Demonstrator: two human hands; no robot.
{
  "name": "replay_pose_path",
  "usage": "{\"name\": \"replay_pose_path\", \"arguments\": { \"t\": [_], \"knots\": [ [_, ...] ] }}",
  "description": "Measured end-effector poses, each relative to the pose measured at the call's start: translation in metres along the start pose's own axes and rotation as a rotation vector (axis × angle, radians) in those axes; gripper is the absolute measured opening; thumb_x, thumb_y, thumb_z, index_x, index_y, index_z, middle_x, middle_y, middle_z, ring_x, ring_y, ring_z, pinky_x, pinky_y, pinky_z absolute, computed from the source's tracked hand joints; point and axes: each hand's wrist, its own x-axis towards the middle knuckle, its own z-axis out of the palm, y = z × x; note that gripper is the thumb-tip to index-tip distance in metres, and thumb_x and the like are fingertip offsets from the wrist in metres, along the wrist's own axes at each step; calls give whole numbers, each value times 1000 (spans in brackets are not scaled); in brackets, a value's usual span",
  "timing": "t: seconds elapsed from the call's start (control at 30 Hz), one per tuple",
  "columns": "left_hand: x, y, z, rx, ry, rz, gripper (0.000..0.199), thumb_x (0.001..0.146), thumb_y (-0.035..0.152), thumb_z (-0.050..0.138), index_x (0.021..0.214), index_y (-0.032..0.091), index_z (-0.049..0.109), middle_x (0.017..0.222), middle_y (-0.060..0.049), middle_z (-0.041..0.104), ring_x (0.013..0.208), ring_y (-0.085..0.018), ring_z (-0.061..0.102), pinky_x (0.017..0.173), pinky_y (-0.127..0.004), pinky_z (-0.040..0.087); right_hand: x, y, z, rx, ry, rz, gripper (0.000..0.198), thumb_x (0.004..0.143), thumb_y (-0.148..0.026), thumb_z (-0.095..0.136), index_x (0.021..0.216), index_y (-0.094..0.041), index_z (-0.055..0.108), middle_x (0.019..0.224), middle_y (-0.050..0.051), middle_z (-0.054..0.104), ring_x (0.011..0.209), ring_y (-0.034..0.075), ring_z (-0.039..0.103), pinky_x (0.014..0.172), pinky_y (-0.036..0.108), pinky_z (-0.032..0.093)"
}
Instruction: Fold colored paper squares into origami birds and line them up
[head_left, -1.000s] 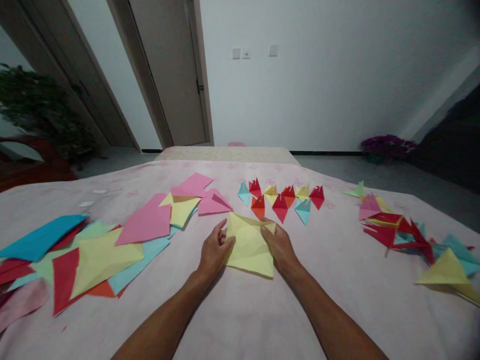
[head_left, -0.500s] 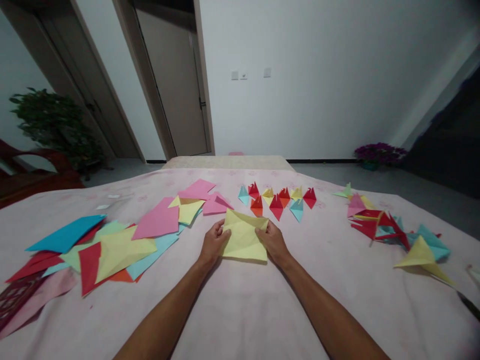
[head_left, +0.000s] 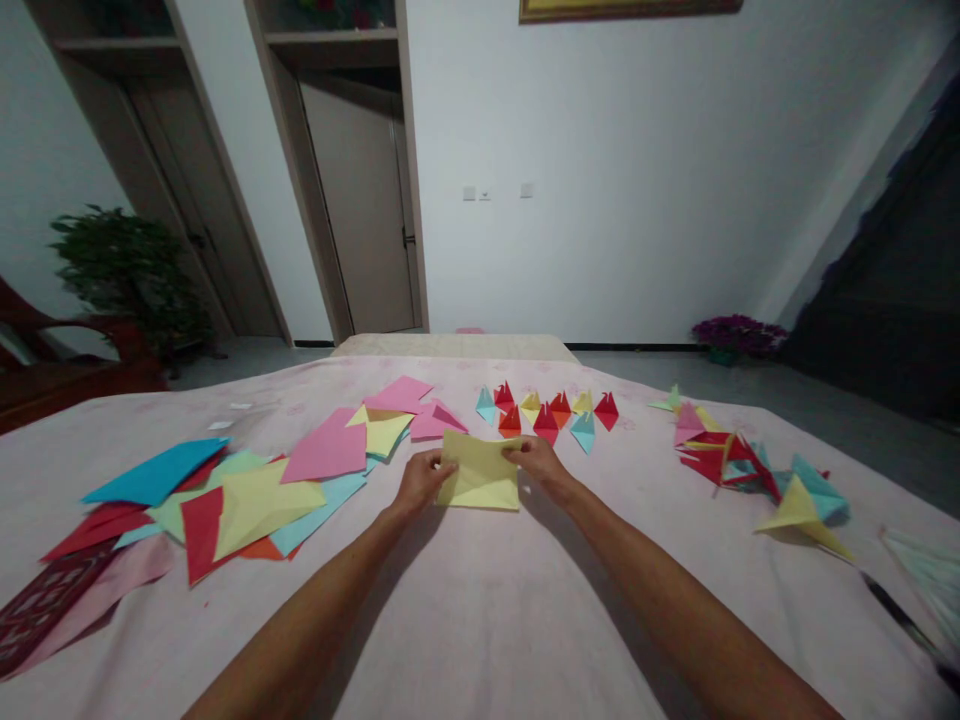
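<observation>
A sheet of yellow paper [head_left: 480, 478] is held up between my two hands over the tablecloth. My left hand [head_left: 424, 480] pinches its left edge, thumb in front. At its upper right corner, my right hand [head_left: 538, 462] grips the paper between thumb and fingers. Just beyond the sheet stand several small folded paper cranes [head_left: 546, 418] in red, orange, yellow and light blue, arranged in two rough rows. The yellow sheet hides part of the nearest orange crane.
Loose coloured paper sheets [head_left: 270, 500] overlap on the left, beside a dark red patterned item [head_left: 52, 600]. To the right lies a heap of partly folded paper [head_left: 739, 465]. A dark, slender object [head_left: 904, 615] rests at the right edge. A pink cloth [head_left: 465, 620] covers the table.
The view has tilted upward, showing more wall. My right hand has shifted to the paper's upper corner, and the sheet now looks shorter and more raised toward me.
</observation>
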Motion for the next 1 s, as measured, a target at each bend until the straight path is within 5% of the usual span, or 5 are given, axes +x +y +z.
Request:
{"name": "replay_pose_path", "arguments": {
  "t": [0.13,0.23,0.33,0.67,1.0],
  "knots": [
    [-6,24,-13,120,153,185,19,81,25,62,93,21,75,95,-5,74,89,-20,67,80,-31,52,5,-16,-2,-134,109,-170,20,68,-18,65,84,-21,76,95,4,72,97,22,63,90,36,48],
    [-25,27,-18,421,191,672,33,90,15,50,112,27,71,113,-4,72,104,-18,66,90,-30,51,-15,-13,-2,-464,175,-476,42,71,-7,54,102,-27,74,109,3,68,104,20,61,92,34,49],
    [-47,11,-16,659,184,836,32,93,15,50,116,27,68,115,-5,72,100,-17,68,82,-27,54,-46,4,0,-672,92,-510,66,65,1,46,121,-29,66,123,2,63,110,18,60,90,28,50],
    [-66,-5,-6,959,-86,617,27,88,22,56,112,26,68,108,-8,72,85,-23,63,74,-35,48,-84,10,2,-1089,-114,-491,65,77,-6,52,139,-23,51,142,9,52,130,28,42,106,43,34],
    [-52,-4,-11,685,-330,574,51,75,11,61,123,30,65,127,-5,66,132,-29,46,114,-53,23,-83,42,-5,-973,-238,-461,58,77,-3,46,129,-23,62,133,7,61,123,21,53,104,39,41]
  ]
}}
